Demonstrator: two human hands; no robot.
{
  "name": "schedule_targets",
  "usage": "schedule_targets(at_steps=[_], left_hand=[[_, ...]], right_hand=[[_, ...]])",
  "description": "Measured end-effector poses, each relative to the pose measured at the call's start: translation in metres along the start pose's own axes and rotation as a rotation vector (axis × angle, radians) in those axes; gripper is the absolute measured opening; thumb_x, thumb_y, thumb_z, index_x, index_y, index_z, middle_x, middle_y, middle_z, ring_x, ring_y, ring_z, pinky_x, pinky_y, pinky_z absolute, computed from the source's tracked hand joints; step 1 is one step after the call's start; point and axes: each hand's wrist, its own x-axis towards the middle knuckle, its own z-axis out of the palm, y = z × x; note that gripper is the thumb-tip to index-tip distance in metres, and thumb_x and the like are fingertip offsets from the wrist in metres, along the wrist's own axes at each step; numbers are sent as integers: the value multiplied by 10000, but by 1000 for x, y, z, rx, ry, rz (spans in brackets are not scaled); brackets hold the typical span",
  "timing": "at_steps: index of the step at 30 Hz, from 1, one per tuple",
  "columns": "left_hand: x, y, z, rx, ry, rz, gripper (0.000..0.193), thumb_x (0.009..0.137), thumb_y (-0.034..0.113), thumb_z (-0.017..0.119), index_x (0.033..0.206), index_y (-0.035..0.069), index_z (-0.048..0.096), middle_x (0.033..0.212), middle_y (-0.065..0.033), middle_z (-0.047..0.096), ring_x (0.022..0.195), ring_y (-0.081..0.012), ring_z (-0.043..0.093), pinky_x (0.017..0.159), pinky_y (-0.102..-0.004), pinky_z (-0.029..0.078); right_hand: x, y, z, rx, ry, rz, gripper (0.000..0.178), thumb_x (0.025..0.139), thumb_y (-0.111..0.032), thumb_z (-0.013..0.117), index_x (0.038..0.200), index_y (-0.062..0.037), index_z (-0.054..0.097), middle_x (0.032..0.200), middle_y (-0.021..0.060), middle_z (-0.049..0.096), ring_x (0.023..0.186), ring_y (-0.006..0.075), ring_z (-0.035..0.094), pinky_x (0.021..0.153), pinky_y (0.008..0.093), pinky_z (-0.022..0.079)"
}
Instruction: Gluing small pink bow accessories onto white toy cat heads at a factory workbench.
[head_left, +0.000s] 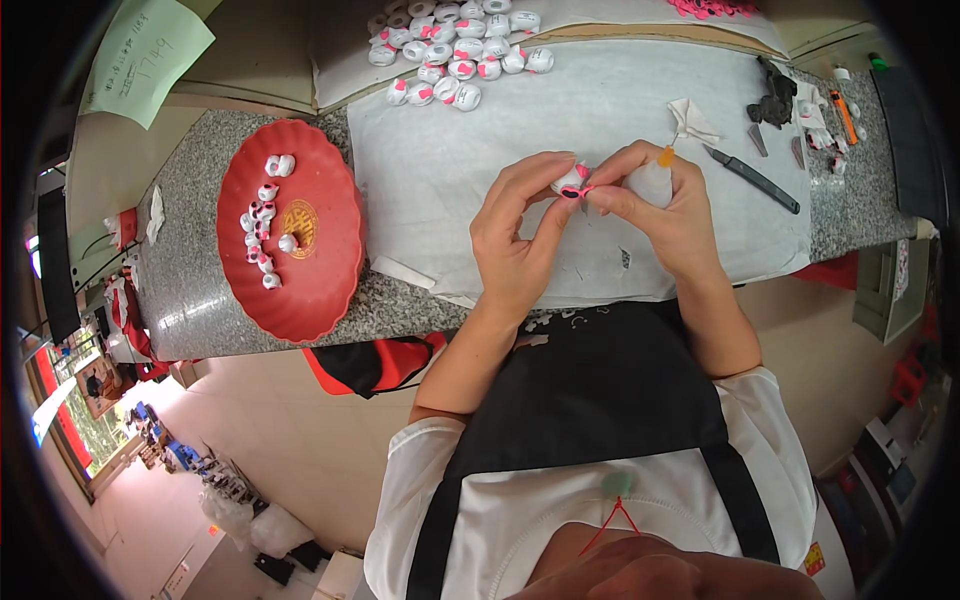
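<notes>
Two-handed work above the counter (190, 225)

Your counter carries a white sheet (420, 185), likely protecting its surface. The red tray (335, 180) sits left, probably keeping its small pieces (268, 193) gathered. Your right hand (672, 215) has its grip closed around a squeeze bottle (649, 184), apparently for quick use. Above the sheet, your left hand (515, 230) pinches a white figure (566, 178), seemingly steadying it while the right meets its pink trim (584, 190).
</notes>
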Motion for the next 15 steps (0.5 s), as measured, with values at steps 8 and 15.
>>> schedule_targets(at_steps=[8,15], left_hand=[[-2,3,-5,-135,-45,-81,289,674,-55,566,954,-11,511,992,-124,502,879,-178,513,734,-251,441],[0,2,-10,-488,-53,-229,234,701,-62,535,931,-39,491,998,-169,494,909,-185,500,773,-270,420]], right_hand=[[0,8,2,-26,39,-27,133,659,4,604,741,-2,500,695,56,521,611,96,471,562,213,384],[-2,7,8,48,63,-109,271,613,-15,644,830,-15,483,700,47,512,616,89,473,556,200,383]])
